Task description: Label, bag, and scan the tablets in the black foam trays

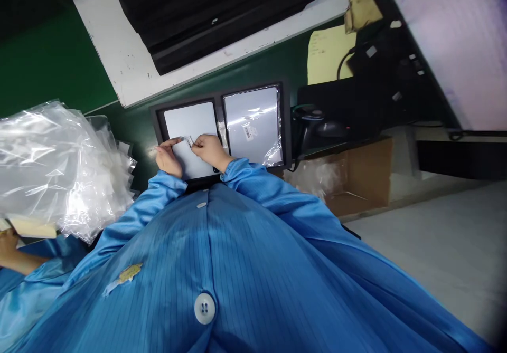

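Right panel [253, 107]: flat and grey, lying in the right compartment of a dark tray [288, 131]; under shiny clear film with a printed sticker [248, 132] showing, so it looks the further along of the two.
Left panel [192, 116]: in the left compartment of the tray, below both hands; no clear film shows over it, so it seems less finished.
Barcode label [189, 142]: at the left panel's middle, between the hands; whether it is fully stuck down, I cannot tell.
Right hand [210, 150]: thumb and finger appear to pinch the label's right edge.
Left hand [168, 159]: fingertips reach the label's left side; whether they grip it, I cannot tell.
Panels: two, one filmed, one bare.
Labels on panels: two, one each.
Tray: one, two compartments, both filled.
Clear bags [43, 158]: one large heap at left, too overlapped to count.
Handheld scanner [311, 114]: one, just right of the tray.
Cardboard box [374, 171]: one, clear plastic inside.
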Available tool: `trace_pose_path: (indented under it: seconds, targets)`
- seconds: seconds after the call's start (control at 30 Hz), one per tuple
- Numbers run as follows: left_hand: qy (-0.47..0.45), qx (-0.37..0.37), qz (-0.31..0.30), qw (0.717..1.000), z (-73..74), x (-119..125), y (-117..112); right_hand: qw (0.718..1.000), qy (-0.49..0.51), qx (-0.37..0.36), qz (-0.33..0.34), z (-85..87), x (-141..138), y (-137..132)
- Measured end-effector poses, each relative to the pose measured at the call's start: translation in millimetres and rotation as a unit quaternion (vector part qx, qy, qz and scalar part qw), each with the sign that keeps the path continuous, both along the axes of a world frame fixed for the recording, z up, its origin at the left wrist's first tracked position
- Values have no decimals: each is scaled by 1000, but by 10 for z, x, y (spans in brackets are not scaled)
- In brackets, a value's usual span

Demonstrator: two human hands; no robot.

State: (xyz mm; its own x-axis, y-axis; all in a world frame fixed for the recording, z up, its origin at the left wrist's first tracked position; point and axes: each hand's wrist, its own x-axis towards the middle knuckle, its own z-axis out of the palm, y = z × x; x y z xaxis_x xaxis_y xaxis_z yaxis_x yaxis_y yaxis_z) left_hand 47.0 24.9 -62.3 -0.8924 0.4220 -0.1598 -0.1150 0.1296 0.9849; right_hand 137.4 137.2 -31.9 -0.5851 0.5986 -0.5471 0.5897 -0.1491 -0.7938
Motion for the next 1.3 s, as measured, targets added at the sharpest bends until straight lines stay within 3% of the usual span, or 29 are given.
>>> trace_pose_path:
  seconds: [0.13,0.4,0.57,0.8,1.03,1.3]
  targets:
    - [27,13,20,999,62,42,15,1000,10,10,7,-40,-2,-14]
    - [44,8,9,999,44,29,15,999,17,17,33,-23,-3,-36]
    - [51,-31,22,998,80,34,24,998,22,23,46,24,-3,-29]
    - [63,-11,17,998,14,1,3,992,85,-90,17,86,75,-32]
    - [99,-50,-18,994,65,-7,-10,994,-1,53,94,18,2,-24]
    - [114,-40,-46,992,10,-15,-31,994,-57,51,84,-34,-96,-23]
